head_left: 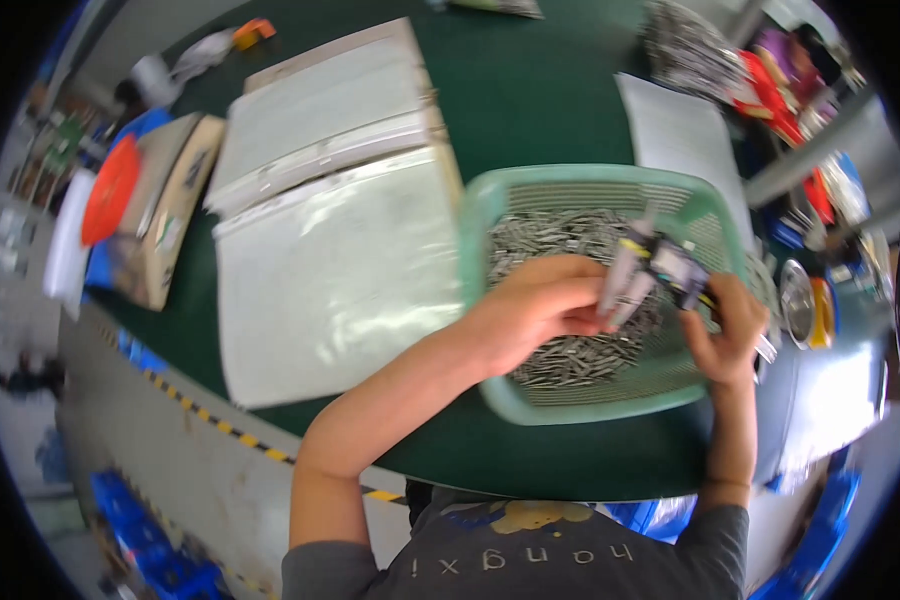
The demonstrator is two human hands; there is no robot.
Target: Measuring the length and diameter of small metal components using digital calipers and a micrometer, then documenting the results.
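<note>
Over the green plastic basket (500, 395) I hold a digital caliper (678, 270) with a dark body and a small display. My right hand (732, 328) is wrapped round its body, thumb toward me. My left hand (540, 305) is closed at the caliper's jaws (625, 278), fingertips pressed together; whatever it pinches is blurred and partly covered by the fingers. Beneath both hands, a heap of small grey metal pins (570, 362) fills the left and middle of the basket.
An open binder (320, 270) with clear plastic sleeves lies left of the basket. Farther left are a box file (182, 205) and an orange-red disc (112, 190). A white sheet (675, 130) sits behind the basket, near bundled grey parts (685, 50). A metal post (820, 150) stands right.
</note>
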